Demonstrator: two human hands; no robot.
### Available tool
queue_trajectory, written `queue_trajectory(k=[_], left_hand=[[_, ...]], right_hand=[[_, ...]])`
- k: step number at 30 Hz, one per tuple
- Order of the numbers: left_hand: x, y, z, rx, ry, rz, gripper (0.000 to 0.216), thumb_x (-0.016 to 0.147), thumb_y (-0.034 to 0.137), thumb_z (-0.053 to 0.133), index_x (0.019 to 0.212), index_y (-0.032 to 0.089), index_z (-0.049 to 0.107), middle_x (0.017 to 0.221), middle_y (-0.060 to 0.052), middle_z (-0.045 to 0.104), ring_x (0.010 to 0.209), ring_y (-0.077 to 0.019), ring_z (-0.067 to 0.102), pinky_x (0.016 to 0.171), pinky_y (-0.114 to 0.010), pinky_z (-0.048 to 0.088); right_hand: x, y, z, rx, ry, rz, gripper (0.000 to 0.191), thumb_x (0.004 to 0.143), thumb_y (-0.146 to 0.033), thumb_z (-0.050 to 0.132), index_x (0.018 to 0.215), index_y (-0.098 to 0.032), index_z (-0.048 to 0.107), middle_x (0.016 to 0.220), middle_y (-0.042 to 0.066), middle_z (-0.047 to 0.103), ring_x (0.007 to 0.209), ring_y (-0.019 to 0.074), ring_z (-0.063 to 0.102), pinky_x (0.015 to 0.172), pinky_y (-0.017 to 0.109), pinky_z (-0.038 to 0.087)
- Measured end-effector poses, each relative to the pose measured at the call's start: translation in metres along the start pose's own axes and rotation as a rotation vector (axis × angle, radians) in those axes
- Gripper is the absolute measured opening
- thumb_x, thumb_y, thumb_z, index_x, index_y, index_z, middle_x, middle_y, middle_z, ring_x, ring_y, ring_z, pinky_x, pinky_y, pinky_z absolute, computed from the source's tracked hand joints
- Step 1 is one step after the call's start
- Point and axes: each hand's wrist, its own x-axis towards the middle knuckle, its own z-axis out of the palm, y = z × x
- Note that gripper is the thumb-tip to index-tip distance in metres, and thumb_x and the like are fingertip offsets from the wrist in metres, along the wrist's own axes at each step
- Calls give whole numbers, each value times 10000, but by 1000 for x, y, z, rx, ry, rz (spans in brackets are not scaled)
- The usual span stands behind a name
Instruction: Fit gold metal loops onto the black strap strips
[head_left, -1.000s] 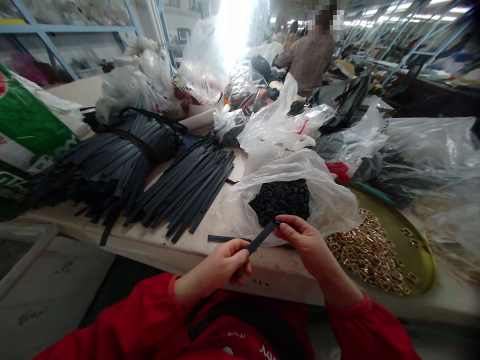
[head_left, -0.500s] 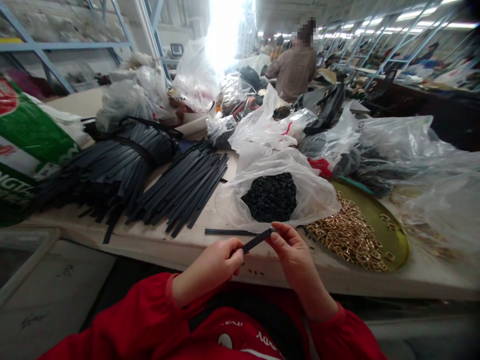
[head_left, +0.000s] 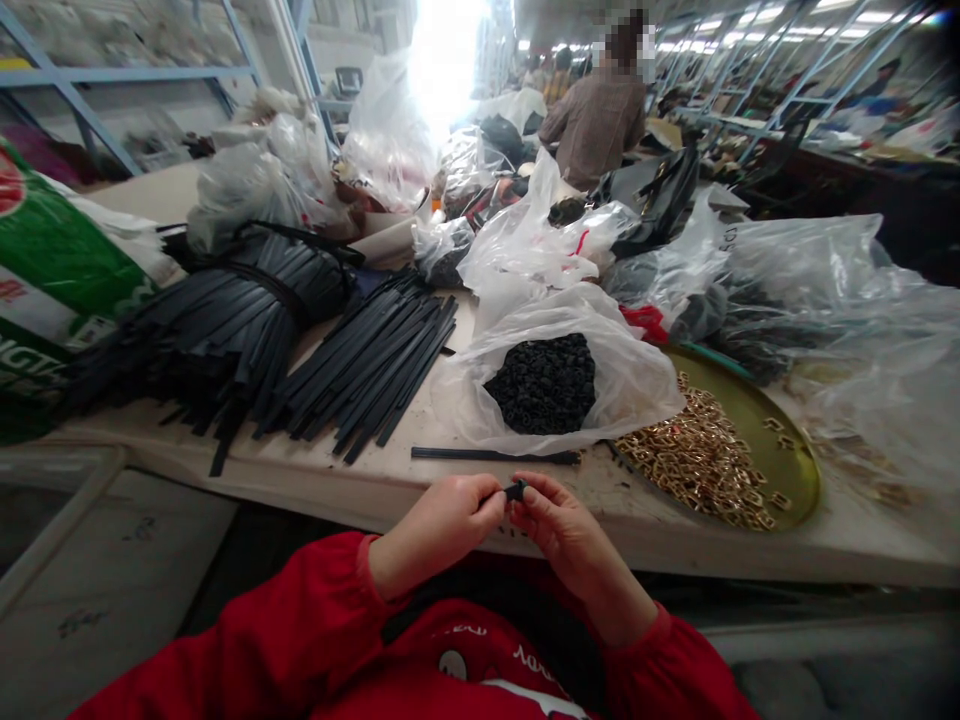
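Note:
Just off the table's front edge, a dark strap (head_left: 515,491) runs between my two hands, only a short piece of it showing. My left hand (head_left: 446,528) is closed on it from the left. At its right end the fingers of my right hand (head_left: 574,535) are pinched; whether a small loop sits there too is hard to tell. Beyond my hands another dark strap (head_left: 487,455) lies flat along the table edge. Behind that, a white plastic bag (head_left: 637,390) stands open, filled with small black loop-like pieces (head_left: 541,385).
Gold-coloured metal buckles (head_left: 701,455) are heaped on a round tray (head_left: 799,475) to the right. Left of the bag lie loose dark straps (head_left: 367,375) and a tied bundle (head_left: 247,315). A green sack (head_left: 67,260) stands far left. A person (head_left: 600,120) is further back.
My hands have come closer together and slightly lower, toward my body, so less of the strap shows between them. My right hand has moved away from the bag's front edge.

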Motion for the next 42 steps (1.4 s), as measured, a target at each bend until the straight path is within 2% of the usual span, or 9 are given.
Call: queue_trajectory(k=[6,17,21,28,30,33,35,39,42], left_hand=[[-4,-5,4,199,-34,34,309,865,282,354,721,168,602,651,-16,614,569,-129,508,504,-242,241],[-12,1,9,224,-182,64,325,882,301,340,738,176,603,660,-10,632,575,-127,545,492,-221,280],[-17,0,-3,346,-246,67,270,856,268,389,747,178,620,674,-16,654,582,-139,572,478,-217,290],[-21,17,16,646,-289,300,181,823,167,453,797,152,631,724,-57,671,647,-197,620,628,-287,434],[-26,27,12,652,-119,428,164,827,168,465,841,164,628,797,-71,669,742,-219,614,736,-346,438],[-35,40,-4,493,277,595,213,851,192,441,982,238,602,984,-65,643,971,-231,555,903,-393,365],[-34,44,-7,336,370,531,186,840,210,451,940,242,604,969,-59,639,965,-219,547,907,-375,364],[-13,43,13,-106,57,131,186,826,307,441,868,169,558,829,-65,620,731,-179,568,677,-296,456],[-2,33,33,-429,-134,-10,263,854,347,350,830,143,514,670,-13,543,562,-124,507,517,-230,419]], right_hand=[[-4,-2,-5,-419,-28,-152,263,584,-336,753,757,-166,651,603,-22,630,571,95,555,574,220,428],[-15,7,-27,-489,-97,-37,244,664,-334,681,827,-177,590,604,-32,598,565,105,529,551,224,401],[-22,0,-30,-851,-67,-196,123,700,-233,619,811,-181,613,735,-1,622,698,140,556,641,246,419],[-39,4,-13,-1325,-305,-361,112,763,-184,537,836,-194,622,817,43,668,755,186,592,669,268,409],[-41,1,-14,-1252,-287,-407,136,811,-247,497,793,-199,623,796,49,671,747,190,594,673,275,411],[-44,-10,-16,-904,-135,-448,213,854,-349,444,848,-211,607,804,40,671,777,182,594,724,285,426],[-45,-14,-14,-652,-1,-442,264,855,-416,430,932,-217,584,814,34,676,815,182,597,769,299,431],[-43,-2,1,-289,101,-365,358,798,-513,484,1002,-226,546,964,44,665,846,181,595,752,308,457],[-36,12,9,-119,68,-286,349,784,-513,507,999,-238,511,995,38,657,695,154,599,643,303,480]])
